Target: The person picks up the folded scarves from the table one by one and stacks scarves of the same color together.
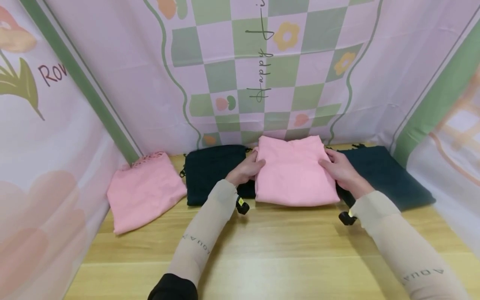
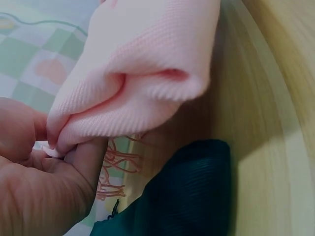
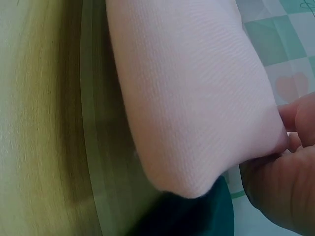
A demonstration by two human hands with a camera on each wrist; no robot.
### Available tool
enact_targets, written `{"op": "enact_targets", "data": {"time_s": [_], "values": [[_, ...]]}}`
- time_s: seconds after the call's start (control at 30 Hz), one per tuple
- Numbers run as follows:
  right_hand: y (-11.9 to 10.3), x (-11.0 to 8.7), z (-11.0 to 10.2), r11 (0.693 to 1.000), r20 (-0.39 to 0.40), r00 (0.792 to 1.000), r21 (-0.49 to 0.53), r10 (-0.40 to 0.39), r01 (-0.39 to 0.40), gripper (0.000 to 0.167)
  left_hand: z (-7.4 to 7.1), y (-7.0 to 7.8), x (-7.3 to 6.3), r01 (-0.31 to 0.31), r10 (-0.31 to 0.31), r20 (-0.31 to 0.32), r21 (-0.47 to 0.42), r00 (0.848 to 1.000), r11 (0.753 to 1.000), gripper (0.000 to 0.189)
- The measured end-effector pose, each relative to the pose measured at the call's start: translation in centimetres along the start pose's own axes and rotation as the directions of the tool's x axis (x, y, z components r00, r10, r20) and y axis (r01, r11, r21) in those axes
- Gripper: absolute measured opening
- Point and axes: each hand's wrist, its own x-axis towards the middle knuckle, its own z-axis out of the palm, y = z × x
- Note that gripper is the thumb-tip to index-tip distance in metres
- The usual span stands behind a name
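Note:
Between the two hands is a folded pink scarf, held by its left and right sides. My left hand pinches the left side, thumb on top and fingers underneath. On the right side, my right hand pinches the cloth in the same way. The left wrist view shows layered folds of the scarf and pink fringe hanging below. In the right wrist view, a smooth rounded fold of the scarf stands clear of the wooden table.
A dark green folded scarf lies left of the held one, and another dark green scarf lies right. Farther left is a second pink folded scarf with fringe. Printed fabric hangs behind and at both sides of the wooden table.

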Motion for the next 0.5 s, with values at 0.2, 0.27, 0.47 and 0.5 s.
{"op": "enact_targets", "data": {"time_s": [0.2,0.27,0.47,0.5], "values": [[-0.3,-0.4,0.0,1.000,-0.014,1.000,0.000,-0.011,0.011,0.061,0.1,0.2,-0.5,-0.011,0.011,0.010,-0.005,1.000,1.000,0.059],[-0.3,-0.6,0.0,1.000,-0.015,1.000,0.002,-0.017,0.017,0.060,0.1,0.3,-0.7,-0.012,0.012,0.012,-0.006,1.000,1.000,0.059],[-0.5,-1.1,-0.2,0.999,-0.025,0.999,-0.013,-0.034,0.033,0.060,0.3,0.6,-1.1,-0.017,0.017,0.027,-0.011,0.999,1.000,0.059],[-0.5,-1.2,-0.3,0.999,-0.025,0.999,-0.012,-0.035,0.035,0.060,0.3,0.6,-1.2,-0.019,0.019,0.029,-0.009,0.999,1.000,0.059]]}}
